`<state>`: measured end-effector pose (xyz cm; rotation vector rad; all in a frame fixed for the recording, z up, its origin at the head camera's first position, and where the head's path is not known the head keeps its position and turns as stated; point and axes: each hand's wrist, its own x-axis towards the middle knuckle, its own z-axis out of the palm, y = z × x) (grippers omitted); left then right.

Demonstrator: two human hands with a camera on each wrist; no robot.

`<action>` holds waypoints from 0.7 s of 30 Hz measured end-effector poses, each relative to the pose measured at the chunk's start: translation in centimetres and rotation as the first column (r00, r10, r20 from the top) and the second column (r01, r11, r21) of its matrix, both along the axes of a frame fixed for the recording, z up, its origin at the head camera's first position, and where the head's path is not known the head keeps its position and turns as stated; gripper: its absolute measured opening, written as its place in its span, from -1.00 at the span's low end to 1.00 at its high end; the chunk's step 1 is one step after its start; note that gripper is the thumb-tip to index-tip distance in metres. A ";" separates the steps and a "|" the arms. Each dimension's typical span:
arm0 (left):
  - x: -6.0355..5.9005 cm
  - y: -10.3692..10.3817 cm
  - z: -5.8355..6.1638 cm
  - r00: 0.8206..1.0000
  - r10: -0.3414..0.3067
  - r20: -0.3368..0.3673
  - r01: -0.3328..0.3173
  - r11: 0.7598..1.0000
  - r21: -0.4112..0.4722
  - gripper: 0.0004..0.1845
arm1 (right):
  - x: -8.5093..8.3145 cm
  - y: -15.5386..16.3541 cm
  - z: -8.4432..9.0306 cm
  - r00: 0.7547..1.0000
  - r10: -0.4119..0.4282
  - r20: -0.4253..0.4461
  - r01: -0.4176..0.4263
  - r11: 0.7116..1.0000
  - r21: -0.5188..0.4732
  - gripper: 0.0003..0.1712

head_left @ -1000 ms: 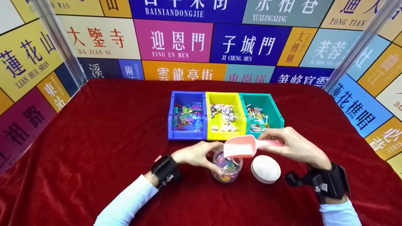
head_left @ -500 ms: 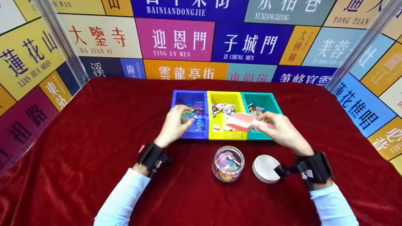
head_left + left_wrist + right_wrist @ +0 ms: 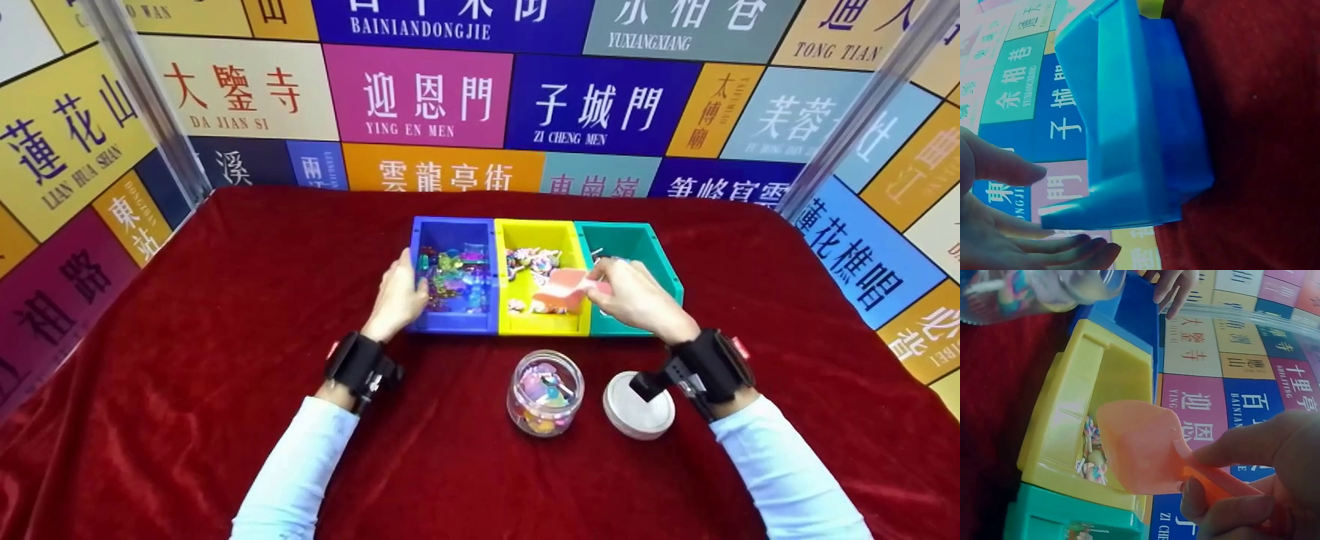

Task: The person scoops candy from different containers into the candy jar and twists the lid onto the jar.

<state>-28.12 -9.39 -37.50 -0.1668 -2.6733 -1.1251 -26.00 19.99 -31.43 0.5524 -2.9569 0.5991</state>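
Observation:
My right hand (image 3: 611,289) grips the handle of a pink scoop (image 3: 566,289), whose bowl hangs tilted over the yellow bin (image 3: 541,324) of small wrapped sweets. In the right wrist view the pink scoop (image 3: 1140,444) sits just above the yellow bin (image 3: 1067,422), with my fingers (image 3: 1241,461) pinched round the handle. My left hand (image 3: 409,281) lies with straight fingers against the left wall of the blue bin (image 3: 450,322). The left wrist view shows those fingers (image 3: 1016,225) beside the blue bin (image 3: 1140,124).
A clear jar (image 3: 545,391) part filled with mixed sweets stands open on the red cloth (image 3: 225,300), its white lid (image 3: 637,409) just to its right. A teal bin (image 3: 637,247) adjoins the yellow one. Printed panels wall the table on three sides.
The left hand left the jar and moved up to the blue bin's left side. The right hand carried the scoop from above the jar to over the yellow bin.

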 end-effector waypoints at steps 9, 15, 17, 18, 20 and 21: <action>-0.3 -0.1 -0.5 0.997 -0.010 0.077 0.015 0.998 -0.065 -0.32 | -0.6 -1.8 0.6 0.995 -0.051 -0.088 0.065 0.984 0.165 -0.79; -0.3 -0.2 -0.5 0.998 -0.010 0.064 0.015 0.998 -0.067 -0.33 | -1.2 -3.1 0.3 0.972 0.006 -0.237 0.059 0.962 0.265 -0.91; -0.2 -0.2 -0.5 0.998 -0.014 0.061 0.018 0.998 -0.064 -0.33 | -1.4 -3.5 0.1 0.949 0.047 -0.312 0.053 0.951 0.304 -0.91; -0.2 -0.2 -0.6 0.998 -0.017 0.060 0.021 0.998 -0.064 -0.33 | -1.6 -3.6 -0.1 0.936 0.066 -0.345 0.052 0.945 0.322 -0.91; -0.2 -0.2 -0.7 0.998 -0.022 0.059 0.026 0.998 -0.060 -0.33 | -2.0 -3.8 -0.6 0.912 0.103 -0.397 0.050 0.933 0.357 -0.92; -0.2 -0.3 -0.7 0.998 -0.026 0.060 0.029 0.998 -0.056 -0.33 | -2.2 -3.9 -0.9 0.900 0.119 -0.419 0.049 0.928 0.370 -0.92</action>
